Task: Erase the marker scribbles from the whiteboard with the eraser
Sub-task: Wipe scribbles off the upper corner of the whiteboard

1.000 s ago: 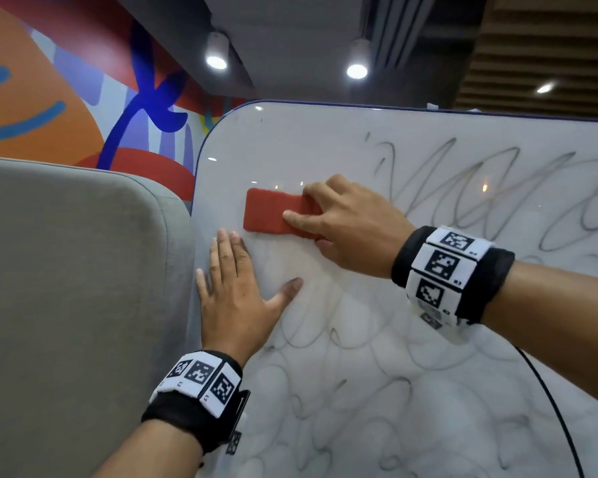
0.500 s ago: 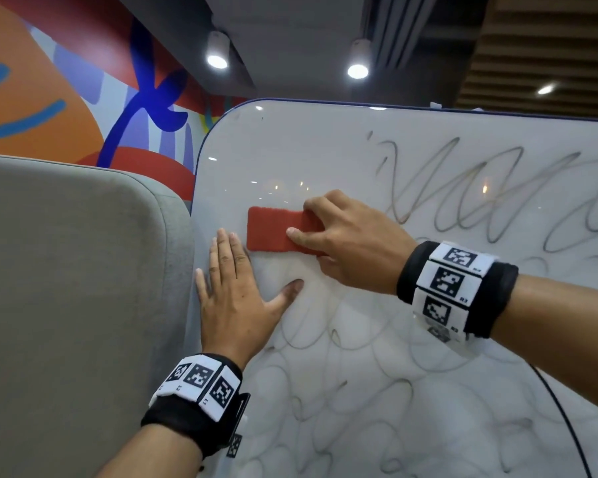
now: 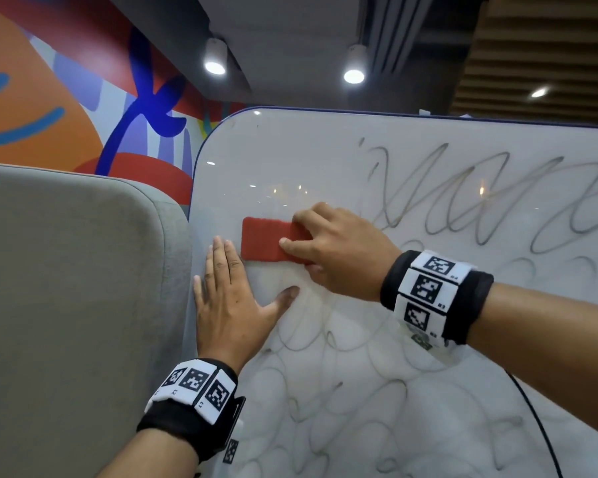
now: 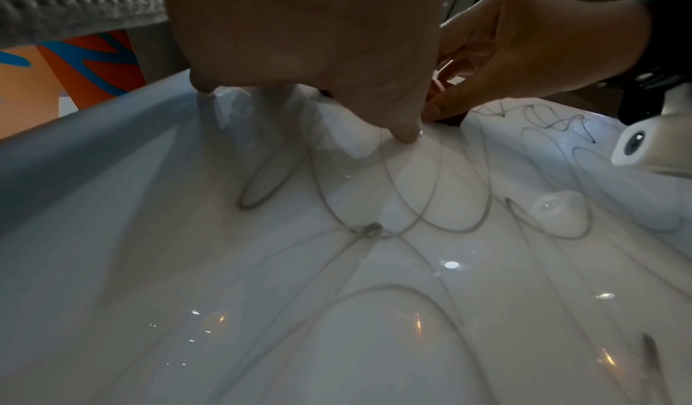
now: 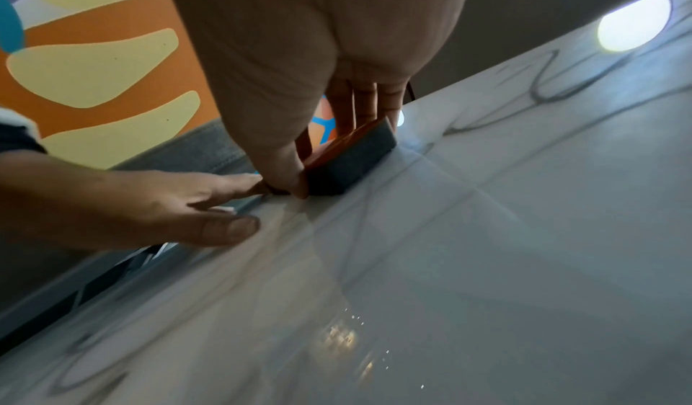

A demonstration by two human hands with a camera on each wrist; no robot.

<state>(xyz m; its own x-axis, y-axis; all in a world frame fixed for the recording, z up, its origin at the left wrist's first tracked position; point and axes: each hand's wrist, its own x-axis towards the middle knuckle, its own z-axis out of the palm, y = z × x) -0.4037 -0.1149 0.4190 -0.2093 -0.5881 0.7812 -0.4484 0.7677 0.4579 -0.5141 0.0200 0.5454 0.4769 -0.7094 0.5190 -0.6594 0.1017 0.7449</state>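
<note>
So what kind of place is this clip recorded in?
Probably an office or co-working lounge: a glossy whiteboard beside a grey upholstered panel, a bright painted mural behind, and ceiling spotlights overhead.

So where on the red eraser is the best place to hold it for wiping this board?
By its two long edges, coming from the right end, judging by its pose. The eraser lies flat on the whiteboard, and the right hand already pinches it that way, fingers on top, thumb below. The left hand crowds the left end.
</note>
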